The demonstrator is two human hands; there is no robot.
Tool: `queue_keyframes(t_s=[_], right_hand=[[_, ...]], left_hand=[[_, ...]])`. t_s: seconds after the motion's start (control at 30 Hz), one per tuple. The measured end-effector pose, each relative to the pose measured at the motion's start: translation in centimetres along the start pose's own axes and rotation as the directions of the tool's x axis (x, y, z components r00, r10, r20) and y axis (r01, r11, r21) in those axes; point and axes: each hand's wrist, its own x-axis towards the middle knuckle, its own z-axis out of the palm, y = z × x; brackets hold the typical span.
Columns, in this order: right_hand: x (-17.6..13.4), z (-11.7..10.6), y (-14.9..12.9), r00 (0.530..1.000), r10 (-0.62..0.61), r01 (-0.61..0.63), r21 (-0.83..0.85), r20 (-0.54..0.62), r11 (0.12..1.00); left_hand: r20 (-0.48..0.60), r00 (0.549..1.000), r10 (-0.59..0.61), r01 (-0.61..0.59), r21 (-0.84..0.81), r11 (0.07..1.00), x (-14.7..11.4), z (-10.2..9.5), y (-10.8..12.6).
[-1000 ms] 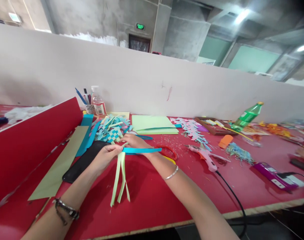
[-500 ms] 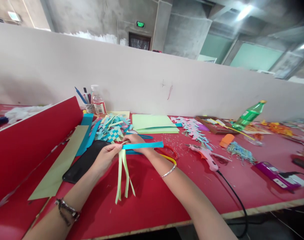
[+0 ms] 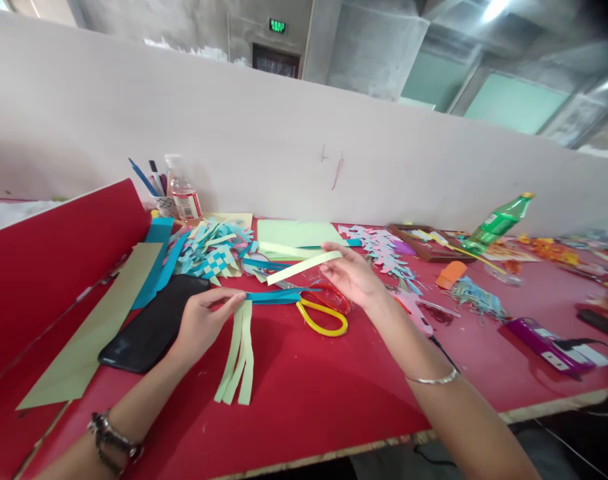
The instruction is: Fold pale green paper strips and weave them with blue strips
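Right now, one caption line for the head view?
Left hand pins pale green paper strips on the red table; right hand lifts another pale green strip.

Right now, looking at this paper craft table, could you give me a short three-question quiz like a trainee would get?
1. True or false: the right hand holds a loose light green strip.
2. What does the left hand pinch? A) scissors B) the blue strip with green strips hanging C) a bottle
3. Fill in: the scissors have red and ____ handles.

Key: 1 true; 2 B; 3 yellow.
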Motion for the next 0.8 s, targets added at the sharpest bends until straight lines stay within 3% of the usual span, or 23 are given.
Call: queue_keyframes(t_s=[0.07,0.13,0.23,0.37,0.47,0.63,0.8], right_hand=[[-0.8,-0.6,-0.7,0.996,0.015,0.003,0.201,-0.086,0.980],[-1.5,-0.8,-1.1,0.985,0.021,0.029,0.284,-0.173,0.958],[-2.4,-0.9,-1.0,0.976,0.029,0.032,0.271,-0.218,0.962],[-3.0,-0.9,-0.2,0.991,0.072,-0.041,0.263,-0.112,0.964],[-3.0,-1.0,0.2,0.996,0.050,-0.029,0.260,-0.073,0.965],[-3.3,-0.7,0.4,0.991,0.078,-0.066,0.113,-0.106,0.991],[-3.7,-0.5,-0.1,0.982,0.028,0.010,0.200,-0.186,0.980]], left_hand=[[-0.006,1.000,-0.006,0.006,0.007,1.000,-0.1,0.1,0.1],[-0.008,1.000,0.005,-0.004,0.020,1.000,-0.2,0.1,0.2],[0.002,0.998,0.070,-0.070,0.065,0.995,-0.6,0.2,0.4],[0.000,0.985,0.171,-0.170,0.141,0.975,-1.1,0.3,1.0],[-0.010,0.977,0.215,-0.209,0.187,0.960,-1.3,0.1,1.3],[0.018,0.951,0.307,-0.300,0.278,0.913,-1.3,-0.2,1.4],[0.037,0.923,0.383,-0.374,0.320,0.870,-1.4,-0.1,1.3]])
